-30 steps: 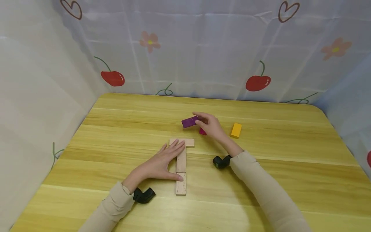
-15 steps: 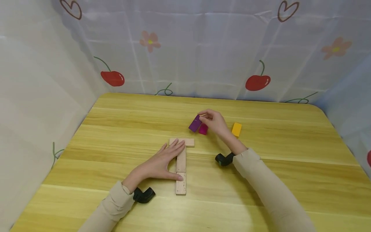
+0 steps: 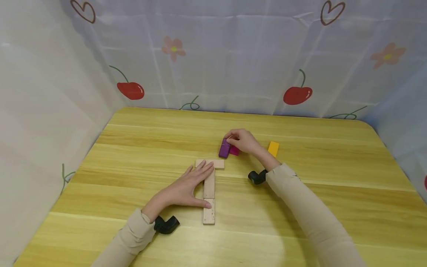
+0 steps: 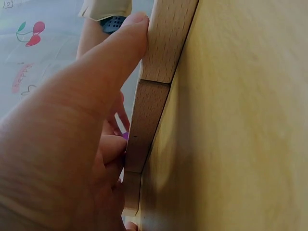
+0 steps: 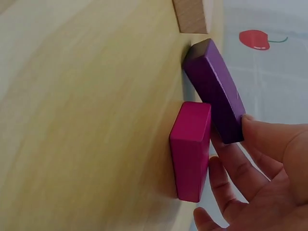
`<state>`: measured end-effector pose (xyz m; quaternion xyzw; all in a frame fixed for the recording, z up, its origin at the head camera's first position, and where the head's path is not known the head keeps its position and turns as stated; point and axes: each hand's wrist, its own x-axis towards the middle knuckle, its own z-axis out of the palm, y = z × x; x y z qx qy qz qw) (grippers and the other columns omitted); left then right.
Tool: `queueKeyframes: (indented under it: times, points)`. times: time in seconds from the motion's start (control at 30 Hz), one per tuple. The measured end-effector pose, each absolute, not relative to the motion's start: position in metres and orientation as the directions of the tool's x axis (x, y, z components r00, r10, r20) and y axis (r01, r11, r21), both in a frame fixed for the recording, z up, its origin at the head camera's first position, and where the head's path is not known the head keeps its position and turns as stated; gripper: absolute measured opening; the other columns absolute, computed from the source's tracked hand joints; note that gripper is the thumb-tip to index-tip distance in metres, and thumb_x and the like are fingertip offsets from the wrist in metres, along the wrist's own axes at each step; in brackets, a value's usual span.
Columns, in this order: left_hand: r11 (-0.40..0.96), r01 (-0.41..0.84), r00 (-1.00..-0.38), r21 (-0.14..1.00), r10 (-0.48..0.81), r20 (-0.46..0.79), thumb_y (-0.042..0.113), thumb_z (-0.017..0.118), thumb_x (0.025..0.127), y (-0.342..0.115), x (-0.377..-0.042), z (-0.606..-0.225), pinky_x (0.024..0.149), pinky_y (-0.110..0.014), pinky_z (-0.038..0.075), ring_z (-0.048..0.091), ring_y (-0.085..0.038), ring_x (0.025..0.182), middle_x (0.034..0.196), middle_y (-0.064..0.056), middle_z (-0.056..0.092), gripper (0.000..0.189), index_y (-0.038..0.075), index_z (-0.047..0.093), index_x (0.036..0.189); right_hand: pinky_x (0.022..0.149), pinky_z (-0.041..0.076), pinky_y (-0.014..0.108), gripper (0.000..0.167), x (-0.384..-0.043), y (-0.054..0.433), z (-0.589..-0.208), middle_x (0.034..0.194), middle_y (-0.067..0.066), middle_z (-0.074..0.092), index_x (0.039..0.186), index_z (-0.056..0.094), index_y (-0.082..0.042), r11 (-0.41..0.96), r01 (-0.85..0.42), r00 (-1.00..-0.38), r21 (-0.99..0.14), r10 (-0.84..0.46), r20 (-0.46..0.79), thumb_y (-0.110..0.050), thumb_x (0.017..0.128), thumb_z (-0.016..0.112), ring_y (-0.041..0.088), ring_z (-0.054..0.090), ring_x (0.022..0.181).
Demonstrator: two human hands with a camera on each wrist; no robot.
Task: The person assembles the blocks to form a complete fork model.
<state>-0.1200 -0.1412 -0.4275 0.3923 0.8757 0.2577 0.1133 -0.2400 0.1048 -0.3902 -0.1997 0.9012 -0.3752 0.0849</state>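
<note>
My left hand [image 3: 183,189] lies with fingers spread over plain wooden blocks. Its fingertips rest on the crosswise block [image 3: 218,164] and the upper upright block [image 3: 209,187]; the thumb touches the lower block [image 3: 209,217]. Together these blocks form a T flat on the table. Beyond them, my right hand [image 3: 246,141] pinches one end of a purple block [image 3: 224,149] between thumb and fingers. In the right wrist view the purple block [image 5: 216,91] slants close beside a magenta block [image 5: 190,149], which stands on the table. Part of the magenta block is hidden behind the right hand in the head view.
A yellow block [image 3: 273,148] lies right of the right hand, its near end hidden by the forearm. Black wrist devices [image 3: 166,225] are worn under both sleeves. The wooden table [image 3: 133,148] ends at a printed curtain [image 3: 230,59] behind.
The purple block has turned from lying nearly crosswise to pointing toward me, and has come slightly nearer the wooden T. My right hand still holds it. The left hand stays in place.
</note>
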Motion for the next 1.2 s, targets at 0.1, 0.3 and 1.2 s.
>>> queueKeyframes:
  times: [0.1,0.3,1.2]
  points:
    - [0.561,0.630,-0.667,0.538,0.745,0.004,0.067,0.059,0.076,-0.141,-0.120,-0.428,0.109,-0.047,-0.004,-0.007,-0.017,0.140,0.156,-0.001,0.002,0.106,0.008,0.011,0.151,0.087,0.045,0.041,0.018,-0.240,0.107,-0.392,0.098,0.011,0.067,0.105,0.068,-0.002,0.634,-0.341,-0.891,-0.694,-0.454,0.022,-0.010,0.094,0.058,0.026,0.059,0.096]
    - [0.559,0.635,-0.664,0.533,0.748,0.006,0.068,0.059,0.076,-0.140,-0.120,-0.428,0.109,-0.048,-0.004,-0.007,-0.018,0.140,0.156,-0.002,0.003,0.107,0.008,0.012,0.151,0.074,0.047,0.034,0.016,-0.241,0.109,-0.399,0.094,0.008,0.068,0.103,0.070,-0.002,0.646,-0.418,-0.862,-0.639,-0.505,0.053,-0.008,0.093,0.059,0.021,0.057,0.080]
    - [0.573,0.622,-0.681,0.534,0.733,0.008,0.065,0.061,0.077,-0.139,-0.114,-0.425,0.109,-0.048,-0.002,-0.006,-0.018,0.140,0.156,-0.001,0.003,0.106,0.007,0.013,0.151,0.103,0.030,0.048,0.067,-0.221,0.135,-0.398,0.135,0.031,0.039,0.132,0.043,0.013,0.812,-0.344,-0.908,-0.471,-0.415,-0.053,-0.034,0.090,0.064,0.043,0.035,0.125]
